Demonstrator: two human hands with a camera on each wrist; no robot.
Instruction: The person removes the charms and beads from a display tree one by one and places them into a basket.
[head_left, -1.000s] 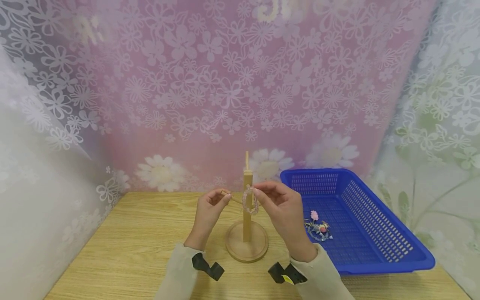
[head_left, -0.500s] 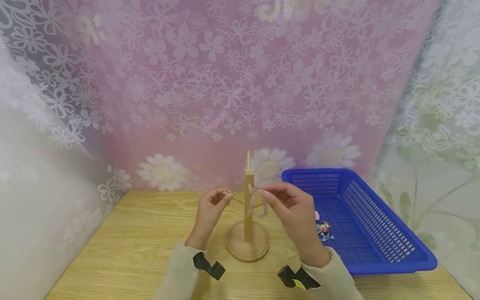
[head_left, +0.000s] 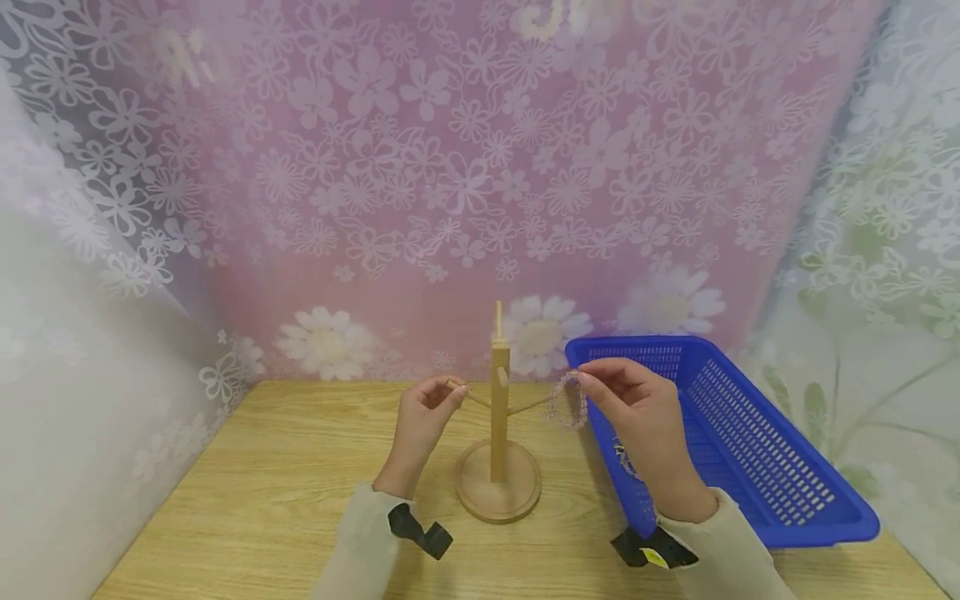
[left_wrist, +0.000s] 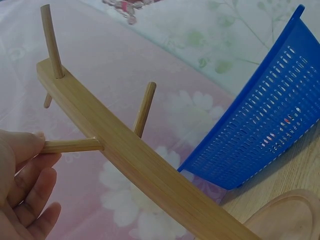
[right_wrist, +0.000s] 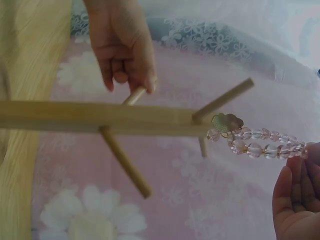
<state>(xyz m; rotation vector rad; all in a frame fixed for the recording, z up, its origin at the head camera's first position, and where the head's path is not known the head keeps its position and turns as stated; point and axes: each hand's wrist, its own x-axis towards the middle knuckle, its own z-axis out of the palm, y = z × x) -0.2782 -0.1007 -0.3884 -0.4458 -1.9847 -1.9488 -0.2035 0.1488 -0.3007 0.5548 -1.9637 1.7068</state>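
Note:
A wooden peg stand [head_left: 499, 433] rises from its round base [head_left: 498, 498] in the middle of the table. My left hand [head_left: 420, 429] pinches the tip of one peg [left_wrist: 75, 145] between thumb and finger. Over on the right, my right hand [head_left: 651, 429] pinches a pink, clear-beaded bracelet [head_left: 553, 407] by its upper edge, and the loop hangs down. In the head view the bracelet overlaps the end of the right peg [head_left: 528, 406]; whether it encircles the peg I cannot tell. A small cloud-shaped charm [right_wrist: 227, 122] shows on the bracelet in the right wrist view.
A blue plastic basket [head_left: 757, 442] stands on the table's right side, behind my right hand. More jewellery [head_left: 624, 458] lies inside, partly hidden by that hand. Wood-grain tabletop [head_left: 247, 500] extends to the left. Flowered cloth [head_left: 390, 208] hangs behind.
My right hand has moved right with the bracelet, from in front of the post to near the end of the right peg. My left hand keeps its pinch on the left peg.

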